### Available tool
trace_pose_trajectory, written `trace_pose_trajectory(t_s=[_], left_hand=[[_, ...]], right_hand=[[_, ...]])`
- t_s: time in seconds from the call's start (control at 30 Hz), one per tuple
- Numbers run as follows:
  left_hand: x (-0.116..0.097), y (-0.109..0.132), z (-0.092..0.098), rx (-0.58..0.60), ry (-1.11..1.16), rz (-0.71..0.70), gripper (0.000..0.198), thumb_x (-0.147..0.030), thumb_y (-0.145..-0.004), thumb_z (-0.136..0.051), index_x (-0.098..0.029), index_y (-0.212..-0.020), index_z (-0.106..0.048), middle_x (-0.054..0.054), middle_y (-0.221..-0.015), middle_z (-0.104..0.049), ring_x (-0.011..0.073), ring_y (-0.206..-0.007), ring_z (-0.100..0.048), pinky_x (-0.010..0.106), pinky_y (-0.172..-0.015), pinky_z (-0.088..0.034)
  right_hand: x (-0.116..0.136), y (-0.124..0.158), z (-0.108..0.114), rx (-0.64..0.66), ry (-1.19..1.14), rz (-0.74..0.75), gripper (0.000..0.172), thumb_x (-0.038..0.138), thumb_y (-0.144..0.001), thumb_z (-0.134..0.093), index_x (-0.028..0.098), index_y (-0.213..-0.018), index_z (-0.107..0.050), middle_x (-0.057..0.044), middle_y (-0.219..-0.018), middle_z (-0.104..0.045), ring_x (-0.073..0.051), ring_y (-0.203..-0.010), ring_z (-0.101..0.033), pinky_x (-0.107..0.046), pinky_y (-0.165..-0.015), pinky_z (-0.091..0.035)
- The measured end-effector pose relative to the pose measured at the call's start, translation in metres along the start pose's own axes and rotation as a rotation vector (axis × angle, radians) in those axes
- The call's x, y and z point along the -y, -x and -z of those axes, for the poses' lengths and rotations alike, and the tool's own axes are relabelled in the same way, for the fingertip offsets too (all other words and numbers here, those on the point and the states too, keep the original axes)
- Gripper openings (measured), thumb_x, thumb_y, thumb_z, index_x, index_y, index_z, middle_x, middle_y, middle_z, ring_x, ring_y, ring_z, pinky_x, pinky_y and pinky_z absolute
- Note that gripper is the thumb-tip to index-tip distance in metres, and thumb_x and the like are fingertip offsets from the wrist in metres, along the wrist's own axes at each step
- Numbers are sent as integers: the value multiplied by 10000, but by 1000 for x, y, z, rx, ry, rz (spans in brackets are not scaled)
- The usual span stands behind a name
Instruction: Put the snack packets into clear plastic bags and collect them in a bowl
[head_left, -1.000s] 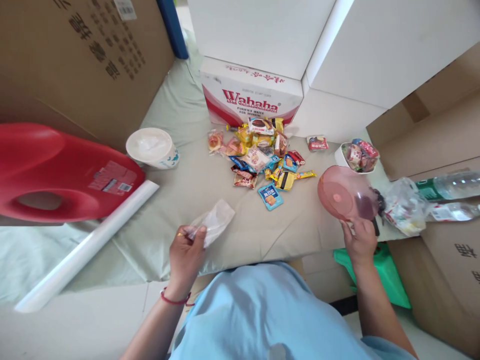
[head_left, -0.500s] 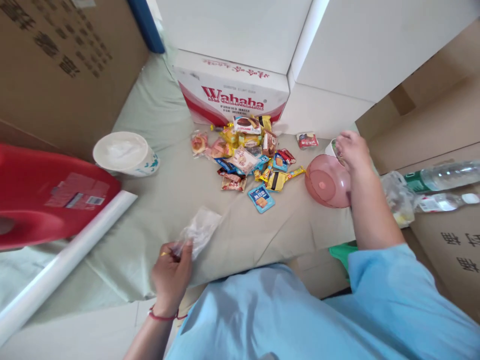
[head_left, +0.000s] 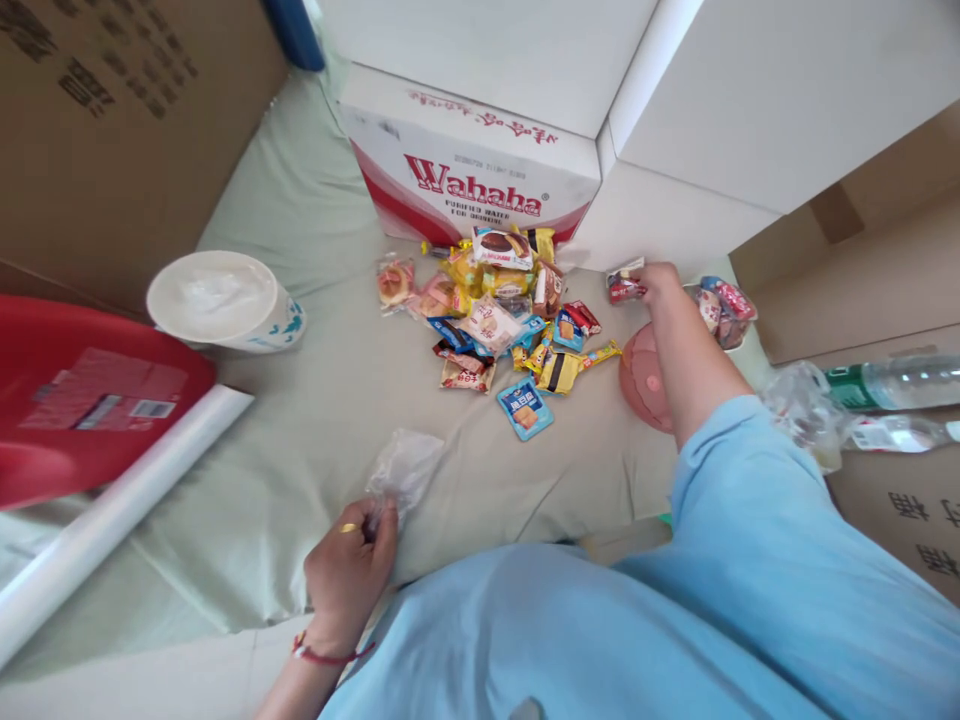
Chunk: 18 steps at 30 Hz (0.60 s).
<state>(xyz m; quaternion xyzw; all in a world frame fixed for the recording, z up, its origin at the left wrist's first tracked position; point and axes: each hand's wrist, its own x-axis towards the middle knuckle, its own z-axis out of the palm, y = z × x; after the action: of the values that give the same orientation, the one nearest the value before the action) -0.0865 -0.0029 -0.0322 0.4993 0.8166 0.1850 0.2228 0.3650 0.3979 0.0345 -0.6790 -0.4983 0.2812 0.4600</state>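
Observation:
My left hand (head_left: 351, 562), a gold ring on one finger, pinches a clear plastic bag (head_left: 409, 465) just above the cloth near the front edge. At the back right, my right hand (head_left: 660, 278) has its fingers closed on a small red snack packet (head_left: 624, 285). Beneath my right forearm is a pink translucent bowl (head_left: 641, 375), partly hidden by it. A white container (head_left: 742, 345) with red and pink packets stands right of that forearm. In the middle lies a pile of wrapped snacks (head_left: 499, 320), with a blue snack packet (head_left: 526, 407) in front of it.
Behind the pile stands a white Wahaha carton (head_left: 472, 180). On the left are a paper tub (head_left: 225, 300) with plastic in it, a red plastic object (head_left: 90, 400) and a white roll (head_left: 127, 510). Plastic bottles (head_left: 900, 385) and a crumpled bag (head_left: 806, 405) lie at the right.
My right hand has moved left from the white container to the red packet, uncovering the container's contents. My left hand still holds the plastic bag. The view has shifted slightly.

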Motion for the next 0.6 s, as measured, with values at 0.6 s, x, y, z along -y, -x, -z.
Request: trace_pose_trajectory(t_s=[0.6], left_hand=[[-8, -1, 4, 67, -68, 28, 404, -577, -875, -466, -221, -965, -636, 78, -707, -693, 291, -737, -674, 318, -661, -390]], right_hand=[[-37, 181, 123, 155, 469, -113, 289, 396, -777, -789, 178, -962, -748, -168, -1077, -772, -377, -1141, -679, -573, -1074, -494]])
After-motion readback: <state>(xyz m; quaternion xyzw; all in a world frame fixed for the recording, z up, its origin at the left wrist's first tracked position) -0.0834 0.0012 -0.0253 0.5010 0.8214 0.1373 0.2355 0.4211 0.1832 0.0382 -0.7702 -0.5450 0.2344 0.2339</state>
